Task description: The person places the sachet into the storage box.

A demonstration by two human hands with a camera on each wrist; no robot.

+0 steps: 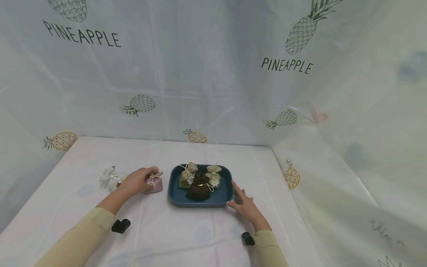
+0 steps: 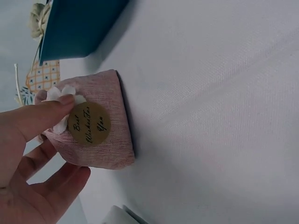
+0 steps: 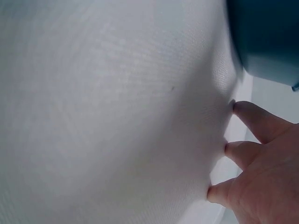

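Observation:
My left hand (image 1: 136,181) grips a pink drawstring pouch (image 2: 100,100) near its gathered neck, thumb over a white flower beside a round "Best Wishes For You" sticker (image 2: 89,124). In the head view this pouch stands left of a blue tray (image 1: 200,204). Inside the tray sit a dark brown pouch (image 1: 197,191) in front and two beige pouches (image 1: 184,180) behind it, with flowers and ties. By the tray's right end is my right hand (image 1: 247,206), its fingers spread. In the right wrist view several of its fingertips rest on the cloth near the tray wall.
A white pouch (image 1: 108,176) lies left of the pink one, partly behind my left hand. White cloth (image 1: 186,237) covers the table. A pineapple-print curtain (image 1: 213,74) rises at the back and sides.

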